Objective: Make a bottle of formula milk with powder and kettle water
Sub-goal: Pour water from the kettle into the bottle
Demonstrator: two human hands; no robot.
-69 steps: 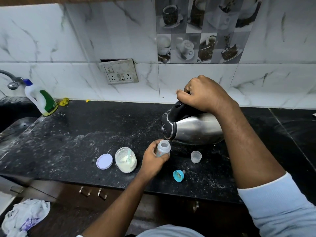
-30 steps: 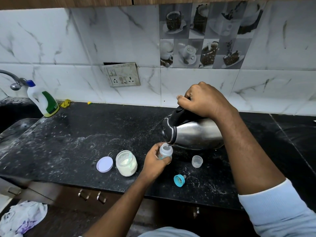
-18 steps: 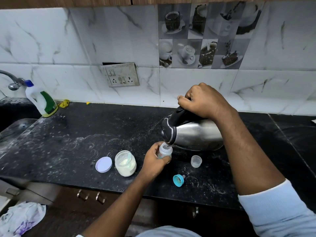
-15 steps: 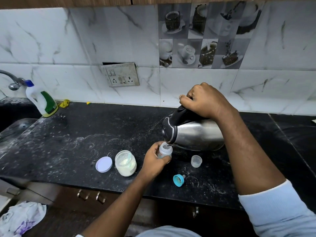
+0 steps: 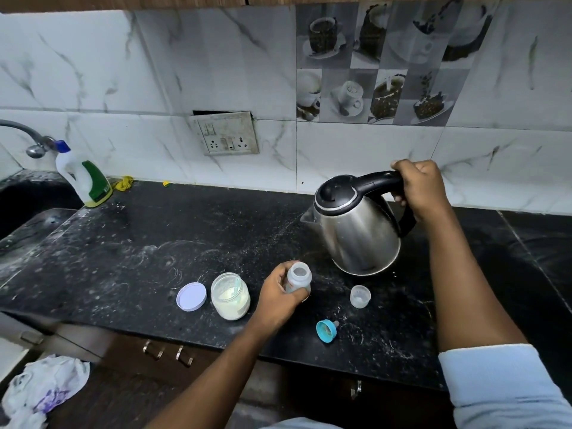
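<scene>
Right hand [image 5: 422, 188] was raised toward the rear of the view, its fingers [image 5: 399, 168] curled tight in a fist-like grip; the bare forearm ran back and down to a pale blue sleeve [image 5: 495, 385] at lower right. Left hand [image 5: 280, 295] lay lower and nearer the body, thumb and fingers wrapped in a closed hold, forearm extended diagonally from the bottom edge. The two hands were well apart.

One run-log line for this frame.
right hand: grips upright kettle | left hand: holds open bottle | powder jar: open | teat cap: off
</scene>
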